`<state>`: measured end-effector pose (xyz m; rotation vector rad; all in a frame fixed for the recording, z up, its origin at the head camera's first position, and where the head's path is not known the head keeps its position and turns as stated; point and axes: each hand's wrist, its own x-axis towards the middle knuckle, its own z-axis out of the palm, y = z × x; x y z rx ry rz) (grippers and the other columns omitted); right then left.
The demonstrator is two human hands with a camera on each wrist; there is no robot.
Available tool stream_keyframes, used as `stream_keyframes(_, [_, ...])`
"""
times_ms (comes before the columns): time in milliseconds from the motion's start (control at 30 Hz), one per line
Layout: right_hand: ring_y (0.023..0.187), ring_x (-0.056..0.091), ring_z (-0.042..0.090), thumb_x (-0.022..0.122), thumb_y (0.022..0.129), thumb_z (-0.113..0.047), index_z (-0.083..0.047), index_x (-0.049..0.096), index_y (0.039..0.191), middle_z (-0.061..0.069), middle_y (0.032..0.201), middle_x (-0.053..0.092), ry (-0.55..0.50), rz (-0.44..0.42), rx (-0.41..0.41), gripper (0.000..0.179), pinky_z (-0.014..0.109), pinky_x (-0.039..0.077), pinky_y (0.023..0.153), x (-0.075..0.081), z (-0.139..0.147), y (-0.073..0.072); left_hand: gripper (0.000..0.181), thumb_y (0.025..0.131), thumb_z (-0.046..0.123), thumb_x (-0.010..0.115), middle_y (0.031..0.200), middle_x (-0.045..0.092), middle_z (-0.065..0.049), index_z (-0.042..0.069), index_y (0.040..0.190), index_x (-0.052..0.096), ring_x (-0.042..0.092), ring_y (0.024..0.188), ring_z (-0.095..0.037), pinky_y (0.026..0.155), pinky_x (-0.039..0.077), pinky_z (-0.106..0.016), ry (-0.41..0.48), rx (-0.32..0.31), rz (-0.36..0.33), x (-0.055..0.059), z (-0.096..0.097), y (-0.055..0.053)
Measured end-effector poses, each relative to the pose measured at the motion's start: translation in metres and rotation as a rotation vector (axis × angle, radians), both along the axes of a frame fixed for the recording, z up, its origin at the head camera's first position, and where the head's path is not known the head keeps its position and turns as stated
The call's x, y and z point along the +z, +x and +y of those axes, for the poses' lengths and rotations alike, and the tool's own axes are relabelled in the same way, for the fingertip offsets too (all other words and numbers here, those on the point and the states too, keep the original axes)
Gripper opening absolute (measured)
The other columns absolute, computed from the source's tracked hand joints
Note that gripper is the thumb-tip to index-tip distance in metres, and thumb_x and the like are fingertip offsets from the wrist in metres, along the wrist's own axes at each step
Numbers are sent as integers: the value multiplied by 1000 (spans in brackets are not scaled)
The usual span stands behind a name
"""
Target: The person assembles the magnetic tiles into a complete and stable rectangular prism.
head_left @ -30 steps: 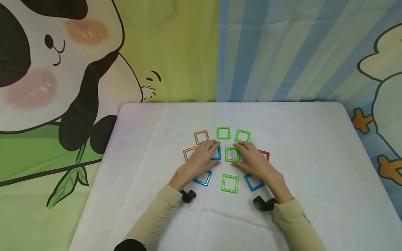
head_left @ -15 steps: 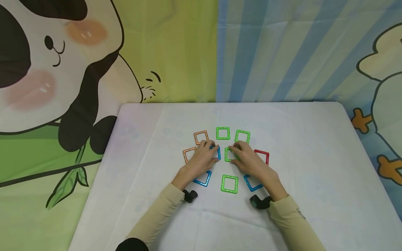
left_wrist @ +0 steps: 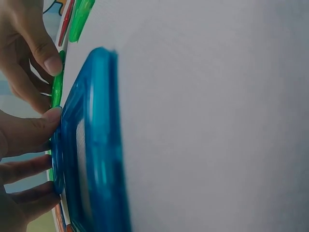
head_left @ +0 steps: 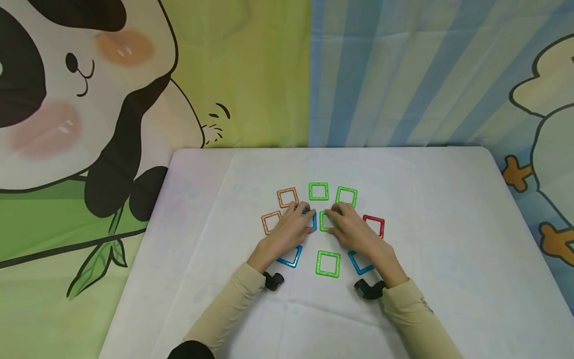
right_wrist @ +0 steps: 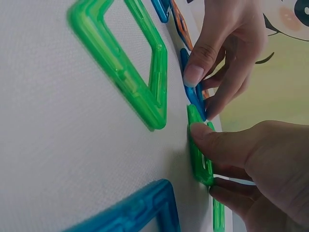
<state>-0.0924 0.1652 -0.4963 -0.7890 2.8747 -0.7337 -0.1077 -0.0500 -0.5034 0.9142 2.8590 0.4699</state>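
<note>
My left hand (head_left: 287,228) holds a blue square magnetic tile (head_left: 315,221) at the centre of the group, thumb on its near edge and fingertips on its far edge. Facing it, my right hand (head_left: 357,230) grips a green square magnetic tile (head_left: 322,222) the same way. A narrow strip of white cloth shows between the two tiles in the head view. From the right wrist, the held green tile (right_wrist: 198,154) lies flat and its corner comes right up to the blue tile (right_wrist: 186,60). Each hand covers much of its own tile in the head view.
Around the hands lie orange tiles (head_left: 271,222), green tiles (head_left: 318,191), a red tile (head_left: 381,227) and blue tiles (head_left: 291,257). Nearest the body is another green tile (head_left: 328,264). A white cloth (head_left: 448,224) covers the table; a printed curtain (head_left: 251,75) hangs behind.
My right hand has closed its fingers on the green tile and shifted slightly left with it. The gap to the blue tile has narrowed. My left hand has barely moved.
</note>
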Motion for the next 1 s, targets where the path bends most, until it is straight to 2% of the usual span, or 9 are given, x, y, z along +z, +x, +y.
stream_keyframes(200, [121, 52, 33, 78, 92, -13, 2, 62, 138, 19, 133, 58, 16, -14, -8, 51, 46, 52, 101, 1, -4, 1, 52, 97, 30, 73, 138, 57, -10, 5, 141, 62, 49, 120, -27, 101, 47, -37, -27, -14, 21, 1, 1, 1])
stream_keyframes(533, [119, 53, 33, 79, 91, -12, 3, 63, 137, 19, 131, 59, 17, -7, -11, 51, 46, 52, 100, 4, -4, 0, 52, 97, 30, 73, 138, 57, -10, 5, 141, 62, 49, 120, -27, 101, 47, -37, -25, -22, 34, 0, 4, -1])
stream_keyframes(867, [105, 55, 28, 81, 89, -12, 2, 66, 134, 14, 118, 62, 86, -18, -13, 49, 39, 54, 88, 9, -11, -4, 52, 96, 31, 73, 137, 58, -10, 5, 140, 62, 49, 121, -27, 101, 47, -37, 2, -24, 44, -4, 2, -2])
stream_keyframes(1000, [104, 55, 27, 82, 89, -14, 0, 66, 133, 13, 117, 63, 124, -19, -15, 49, 39, 56, 86, 11, -13, -5, 51, 96, 31, 75, 136, 60, -11, 6, 139, 63, 51, 123, -28, 105, 47, -41, 10, -6, 58, -1, -3, -1])
